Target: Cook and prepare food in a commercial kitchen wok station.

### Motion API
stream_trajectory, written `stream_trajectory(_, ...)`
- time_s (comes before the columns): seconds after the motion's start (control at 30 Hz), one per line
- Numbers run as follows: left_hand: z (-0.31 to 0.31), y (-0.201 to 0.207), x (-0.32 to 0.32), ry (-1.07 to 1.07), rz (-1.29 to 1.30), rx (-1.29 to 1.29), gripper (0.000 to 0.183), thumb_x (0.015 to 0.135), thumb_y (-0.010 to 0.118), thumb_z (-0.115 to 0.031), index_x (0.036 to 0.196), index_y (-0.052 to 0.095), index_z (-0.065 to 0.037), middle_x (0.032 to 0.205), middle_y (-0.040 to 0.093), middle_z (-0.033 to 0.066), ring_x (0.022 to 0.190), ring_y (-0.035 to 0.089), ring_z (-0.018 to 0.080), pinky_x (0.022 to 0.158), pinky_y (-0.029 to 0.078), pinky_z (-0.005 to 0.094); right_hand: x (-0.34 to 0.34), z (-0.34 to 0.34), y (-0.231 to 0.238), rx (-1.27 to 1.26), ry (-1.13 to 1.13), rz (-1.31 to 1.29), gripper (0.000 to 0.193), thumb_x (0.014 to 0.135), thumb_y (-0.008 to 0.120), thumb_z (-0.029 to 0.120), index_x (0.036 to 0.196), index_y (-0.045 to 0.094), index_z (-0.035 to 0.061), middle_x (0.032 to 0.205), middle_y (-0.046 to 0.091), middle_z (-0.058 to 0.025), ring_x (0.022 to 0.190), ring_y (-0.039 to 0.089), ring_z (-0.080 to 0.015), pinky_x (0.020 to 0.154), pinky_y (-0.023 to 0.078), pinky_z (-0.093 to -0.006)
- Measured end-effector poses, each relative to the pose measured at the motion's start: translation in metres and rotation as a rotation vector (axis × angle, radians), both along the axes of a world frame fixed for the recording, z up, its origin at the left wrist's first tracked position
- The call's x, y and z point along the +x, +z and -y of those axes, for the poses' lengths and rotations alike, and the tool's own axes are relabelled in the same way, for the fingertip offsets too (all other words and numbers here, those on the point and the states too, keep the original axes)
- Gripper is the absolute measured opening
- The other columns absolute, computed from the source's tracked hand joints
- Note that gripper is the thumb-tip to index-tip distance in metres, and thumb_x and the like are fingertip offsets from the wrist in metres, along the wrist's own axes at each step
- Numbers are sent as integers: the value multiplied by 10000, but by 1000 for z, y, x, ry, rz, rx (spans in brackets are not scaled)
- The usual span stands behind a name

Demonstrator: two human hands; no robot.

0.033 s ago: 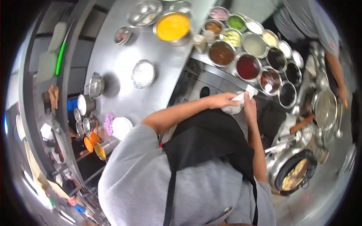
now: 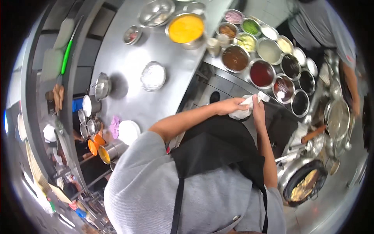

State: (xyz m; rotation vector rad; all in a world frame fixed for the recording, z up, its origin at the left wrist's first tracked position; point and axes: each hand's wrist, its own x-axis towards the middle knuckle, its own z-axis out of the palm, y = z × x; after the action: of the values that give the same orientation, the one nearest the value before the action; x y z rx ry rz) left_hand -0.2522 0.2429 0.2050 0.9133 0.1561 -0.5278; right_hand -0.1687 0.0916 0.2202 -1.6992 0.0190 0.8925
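Observation:
In front of my apron, both hands are closed on a crumpled white cloth. My left hand grips it from the left with the forearm stretched across. My right hand pinches it from the right, thumb up, and a loose end of the cloth sticks out beyond the fingers. Just past my hands stand metal pots of sauce: a dark red one, a film-covered reddish one and a black one. A pot of brown sauce sits a little farther left.
On the steel table to the left stand a foil-like round container, a pot of yellow liquid and a metal bowl. At right, a black pan with food rests by strainers. Another person stands at the far right.
The whole scene has shifted slightly to the right as the view turned. My hands keep the same grip on the cloth. At far right, the other person's arm has moved a little.

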Motion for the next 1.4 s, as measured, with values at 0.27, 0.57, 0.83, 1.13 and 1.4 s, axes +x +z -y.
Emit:
stream_trajectory(0.27, -93, 13, -52, 625, -135, 67, 466, 974, 501, -312, 1355, 415, -57, 1204, 560, 36, 1073, 525, 126, 939, 400, 268, 35, -143, -106, 307, -461, -303, 212, 936, 519, 202, 903, 534, -7, 896, 578, -113, 852, 620, -270, 760, 517, -352)
stream_trajectory(0.57, -147, 0, -73, 671, -149, 62, 511, 946, 551, -320, 1355, 412, -47, 1276, 532, 50, 1166, 492, 153, 1008, 353, 297, 36, -159, -121, 179, -589, -133, 150, 854, 506, 24, 708, 477, 7, 670, 463, -51, 580, 511, -164, 788, 586, -442)
stream_trajectory(0.83, -165, -14, -49, 557, -229, 33, 495, 946, 545, -262, 1360, 399, -33, 1239, 545, 81, 1105, 531, 189, 940, 419, 323, 11, -129, -52, 299, -573, -173, 83, 838, 516, 38, 766, 501, -1, 708, 485, -36, 633, 521, -133, 786, 569, -399)
stream_trajectory(1.13, -154, 0, 23, 300, -159, 24, 438, 931, 570, -228, 1313, 448, -52, 1196, 576, 70, 1059, 570, 174, 911, 459, 325, -29, -20, 35, 51, -427, -92, 150, 843, 524, 90, 702, 495, 48, 660, 474, 9, 580, 483, -90, 741, 545, -326)
stream_trajectory(1.4, -132, -128, 79, 554, 57, 948, 367, 880, 590, -239, 1115, 553, 41, 1058, 597, 175, 958, 585, 290, 856, 455, 374, -40, 24, 48, -170, -391, 56, 185, 858, 541, 101, 678, 519, 66, 601, 462, 30, 532, 441, -68, 631, 512, -276)
